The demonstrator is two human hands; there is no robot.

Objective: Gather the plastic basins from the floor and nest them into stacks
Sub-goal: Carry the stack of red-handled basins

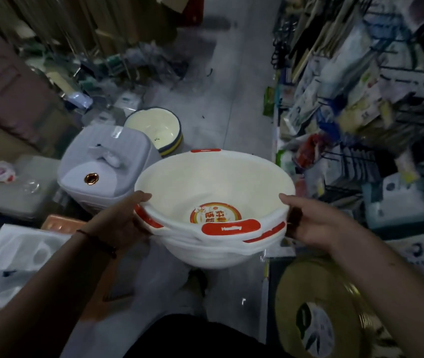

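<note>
A nested stack of white plastic basins (pixel 213 182) with red-orange handle patches is held up in the air in front of me, tilted slightly toward me. A round red and yellow sticker sits in the bottom of the top basin. My left hand (pixel 120 220) grips the stack's left rim, thumb over the edge. My right hand (pixel 311 220) grips the right rim the same way. Another cream basin with a dark blue and yellow striped outside (pixel 154 130) stands on the floor beyond the stack.
A grey plastic box with a gold ring (pixel 102 164) stands on the floor at left. White foam packing (pixel 12 262) lies at lower left. Wire shelves of packaged goods (pixel 361 112) line the right side. A round gold tray (pixel 322 306) is at lower right. Grey aisle floor (pixel 218 94) runs ahead.
</note>
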